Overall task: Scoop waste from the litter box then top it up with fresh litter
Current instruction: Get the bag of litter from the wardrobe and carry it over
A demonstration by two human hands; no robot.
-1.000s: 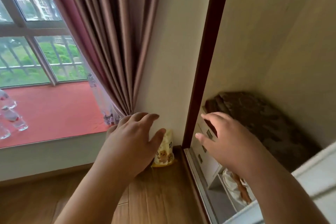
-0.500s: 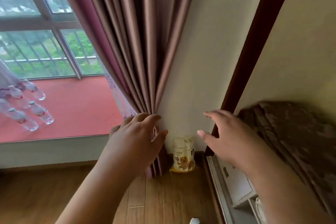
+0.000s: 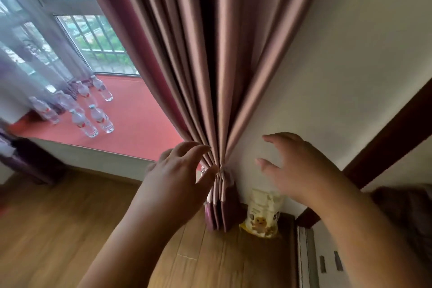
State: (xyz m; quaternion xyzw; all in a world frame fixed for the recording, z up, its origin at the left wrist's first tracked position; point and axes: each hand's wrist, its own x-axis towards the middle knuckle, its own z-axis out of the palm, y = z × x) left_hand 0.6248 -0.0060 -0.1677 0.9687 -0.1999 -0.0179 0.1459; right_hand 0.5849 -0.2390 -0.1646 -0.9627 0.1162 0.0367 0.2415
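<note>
Mauve curtain [image 3: 210, 65] cloth hangs in gathered pleats down the middle of the view, narrowing to a bunch just beyond the left hand [image 3: 177, 184]. That hand is stretched forward with its fingers loosely spread and slightly bent, holding nothing; its fingertips [image 3: 203, 147] lie at the edge of the bunched pleats, and whether they actually touch the fabric cannot be told. The right hand [image 3: 297, 168] reaches forward on the other side of the bunch, fingers apart and relaxed, likewise holding nothing, in front of a pale wall [image 3: 339, 77].

Below the right hand, partly hidden behind its heel, a small yellow and cream bag [image 3: 261, 220] with a cartoon animal printed on it stands on the wooden floor [image 3: 58, 229], leaning against the wall and just to the right of the curtain's hem. Whether it holds litter cannot be read from the print. No litter box shows in the view.

Up and to the left of the left hand, a red window ledge [image 3: 140, 119] carries a cluster of clear plastic bottles [image 3: 93, 119] with red labels, standing well apart from both hands. Behind them is a barred window [image 3: 98, 44] and a sheer white curtain [image 3: 28, 65]. To the right of the right hand runs a dark brown door frame [image 3: 385, 138], with a pale track or panel [image 3: 308, 259] beneath the forearm.
</note>
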